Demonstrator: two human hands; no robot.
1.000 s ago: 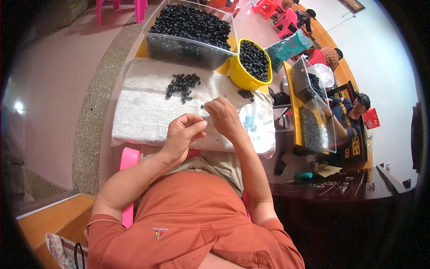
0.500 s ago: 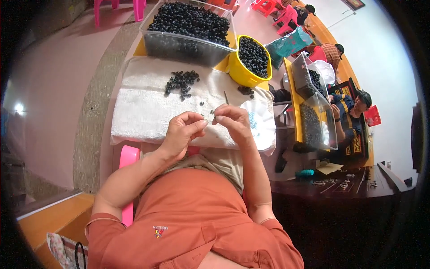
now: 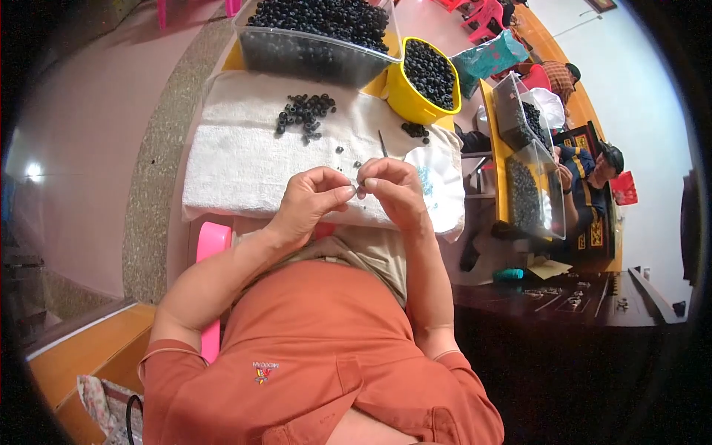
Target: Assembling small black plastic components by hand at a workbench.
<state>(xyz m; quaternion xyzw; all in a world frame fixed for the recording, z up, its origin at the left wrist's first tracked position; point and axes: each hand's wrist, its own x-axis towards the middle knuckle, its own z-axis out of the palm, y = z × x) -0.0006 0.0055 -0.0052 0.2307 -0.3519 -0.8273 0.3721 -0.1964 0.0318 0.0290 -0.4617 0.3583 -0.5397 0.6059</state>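
My left hand (image 3: 317,200) is closed in a pinch, thumb against forefinger; anything between those fingertips is too small to make out. Almost touching it, my right hand (image 3: 393,194) pinches a small dark piece (image 3: 361,191). Both hands are above the near part of a white towel (image 3: 230,167). On the towel beyond them lies a loose pile of small black ring-shaped parts (image 3: 302,115), with single ones nearer my fingers. A thin dark pointed tool (image 3: 383,144) lies just past my right hand. To its right is a white dish-like sheet (image 3: 445,211) with tiny blue bits on it.
At the towel's far edge stand a clear plastic bin (image 3: 311,63) and a yellow tub (image 3: 413,110), both full of black parts. On the right, a co-worker (image 3: 593,174) sits by more clear bins (image 3: 535,189). A pink chair (image 3: 211,252) is at my left.
My hands have drawn together, so the fingertips now nearly meet. The view has shifted slightly, and the table's things sit a little higher in the picture.
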